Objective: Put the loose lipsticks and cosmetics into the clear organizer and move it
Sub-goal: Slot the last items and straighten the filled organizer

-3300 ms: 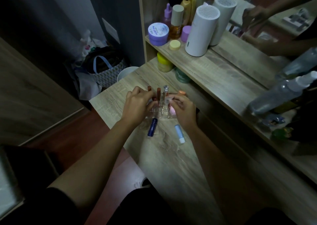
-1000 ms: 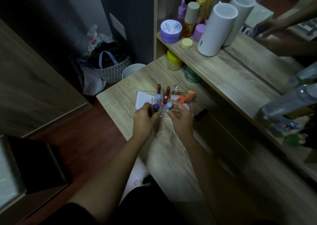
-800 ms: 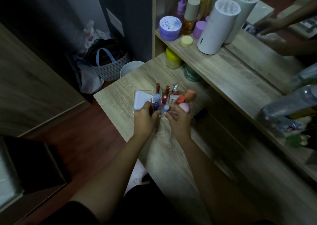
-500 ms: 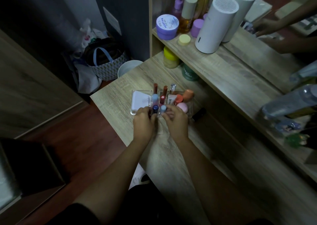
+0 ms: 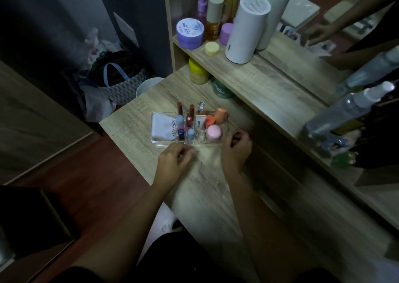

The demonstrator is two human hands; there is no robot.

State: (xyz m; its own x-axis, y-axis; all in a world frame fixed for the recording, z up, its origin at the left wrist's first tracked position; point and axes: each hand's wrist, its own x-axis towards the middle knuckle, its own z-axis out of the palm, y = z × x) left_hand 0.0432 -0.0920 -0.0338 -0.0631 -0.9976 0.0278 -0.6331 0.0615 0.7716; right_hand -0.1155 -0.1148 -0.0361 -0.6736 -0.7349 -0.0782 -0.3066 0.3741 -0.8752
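Loosely curled, the left hand point(image 5: 176, 160) is held empty just short of the clear organizer point(image 5: 190, 127); a dark lipstick point(image 5: 235, 137) is pinched in the right hand point(image 5: 237, 150). Near the counter point(image 5: 205, 196) far edge, crowded upright tubes could be toppled if it is forced in.

Lipsticks point(image 5: 187, 122) in organizer point(image 5: 164, 142) on table point(image 5: 207, 185)

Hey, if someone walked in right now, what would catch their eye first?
Probably the clear organizer mid-desk, packed with upright colourful cosmetics and a white compact at its left end. Next, the tall white cylinder on the shelf above. Both hands, left hand and right hand, hover just before the organizer.
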